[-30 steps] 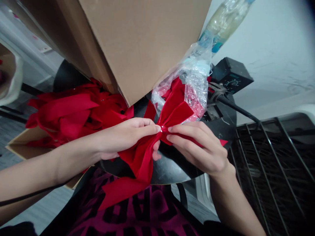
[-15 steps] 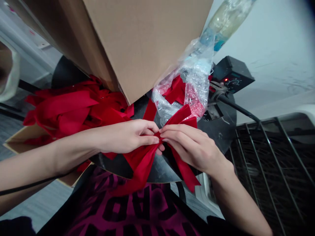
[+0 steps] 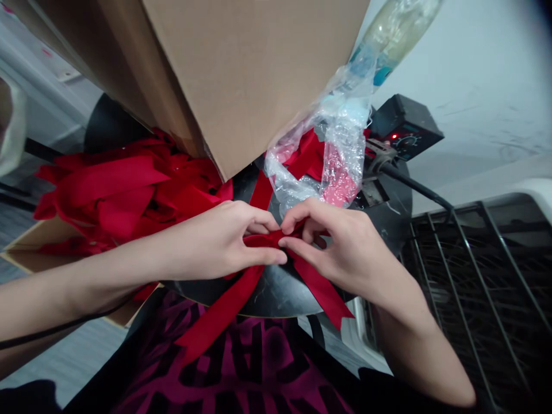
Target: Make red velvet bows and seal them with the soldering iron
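Both hands meet over the round black table, pinching a red ribbon bow at its middle. My left hand has thumb and fingers closed on the gathered red fabric. From the other side, my right hand pinches the same spot between thumb and forefinger. Two ribbon tails with notched ends hang toward me, one to the lower left and one to the lower right. My fingers partly hide the bow's loops and centre.
A heap of red ribbons lies at left, over an open carton. A big cardboard box stands behind. Clear plastic bags with red pieces, a black control box with a red light, and a black wire rack are at right.
The left ribbon tail has dropped from a bunched shape to a flat strip slanting lower left. My right hand has turned, its fingers now curled into a pinch lower over the loops.
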### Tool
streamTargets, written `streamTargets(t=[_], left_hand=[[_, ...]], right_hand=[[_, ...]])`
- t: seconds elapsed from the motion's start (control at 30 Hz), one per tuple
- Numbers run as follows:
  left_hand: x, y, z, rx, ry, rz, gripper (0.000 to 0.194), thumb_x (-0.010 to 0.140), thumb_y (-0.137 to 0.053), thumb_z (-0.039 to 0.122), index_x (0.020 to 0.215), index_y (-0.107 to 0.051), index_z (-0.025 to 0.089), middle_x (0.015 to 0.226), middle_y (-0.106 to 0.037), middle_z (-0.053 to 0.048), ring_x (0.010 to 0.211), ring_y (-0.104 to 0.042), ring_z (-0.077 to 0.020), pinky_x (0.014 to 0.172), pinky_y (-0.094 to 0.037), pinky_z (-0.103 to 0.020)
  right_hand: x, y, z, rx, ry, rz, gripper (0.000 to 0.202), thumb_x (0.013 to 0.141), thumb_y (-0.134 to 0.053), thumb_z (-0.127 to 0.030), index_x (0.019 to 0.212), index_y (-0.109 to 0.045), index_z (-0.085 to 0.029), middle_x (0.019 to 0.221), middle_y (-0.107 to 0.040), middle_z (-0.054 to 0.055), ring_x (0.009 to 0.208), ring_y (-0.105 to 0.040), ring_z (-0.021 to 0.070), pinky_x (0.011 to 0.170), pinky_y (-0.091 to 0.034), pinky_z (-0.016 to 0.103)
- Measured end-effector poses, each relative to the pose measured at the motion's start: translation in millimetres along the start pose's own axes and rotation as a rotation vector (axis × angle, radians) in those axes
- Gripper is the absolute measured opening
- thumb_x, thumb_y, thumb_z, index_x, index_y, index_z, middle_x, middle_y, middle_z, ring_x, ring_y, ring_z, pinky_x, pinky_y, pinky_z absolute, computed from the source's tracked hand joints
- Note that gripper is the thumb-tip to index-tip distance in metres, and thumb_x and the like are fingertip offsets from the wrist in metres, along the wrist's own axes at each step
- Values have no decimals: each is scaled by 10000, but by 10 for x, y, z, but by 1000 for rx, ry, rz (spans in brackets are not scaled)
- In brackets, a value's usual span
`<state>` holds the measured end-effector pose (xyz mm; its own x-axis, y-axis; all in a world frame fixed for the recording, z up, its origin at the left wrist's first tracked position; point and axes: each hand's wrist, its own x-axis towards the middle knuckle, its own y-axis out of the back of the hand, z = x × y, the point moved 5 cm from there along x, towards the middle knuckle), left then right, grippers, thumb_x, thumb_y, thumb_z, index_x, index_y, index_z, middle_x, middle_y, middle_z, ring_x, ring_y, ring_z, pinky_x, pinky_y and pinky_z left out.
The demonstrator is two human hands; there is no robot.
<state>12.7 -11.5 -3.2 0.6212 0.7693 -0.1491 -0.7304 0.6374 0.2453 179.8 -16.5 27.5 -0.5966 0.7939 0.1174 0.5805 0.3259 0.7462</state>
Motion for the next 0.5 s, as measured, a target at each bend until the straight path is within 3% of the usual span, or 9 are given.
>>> streamTargets(t=[0.2, 0.33, 0.5], left_hand=[[-31, 57, 28, 106, 40, -9, 229, 958, -663, 282, 1055, -871, 296, 904, -844, 8, 822, -769, -226, 684, -538, -266], [-54, 59, 82, 151, 10, -3, 232, 961, -668, 296, 1070, -873, 287, 873, -837, 14, 772, -748, -201, 644, -515, -247], [-22, 33, 117, 133, -41, 32, 134, 883, -762, 251, 947, -880, 238, 760, -808, 43, 676, -710, -148, 589, -482, -200]], right_hand=[[-31, 91, 2, 54, -83, -18, 191, 932, -757, -199, 1113, -728, -253, 687, -641, -87, 526, -551, 79, 550, -457, 220], [-35, 99, -11, -29, -47, -18, 144, 931, -783, -259, 1072, -755, -255, 815, -708, -58, 583, -562, 73, 607, -469, 224], [-12, 76, -28, 31, -45, -59, 77, 928, -762, -203, 996, -748, -235, 848, -720, -51, 556, -526, 64, 582, -461, 230]])
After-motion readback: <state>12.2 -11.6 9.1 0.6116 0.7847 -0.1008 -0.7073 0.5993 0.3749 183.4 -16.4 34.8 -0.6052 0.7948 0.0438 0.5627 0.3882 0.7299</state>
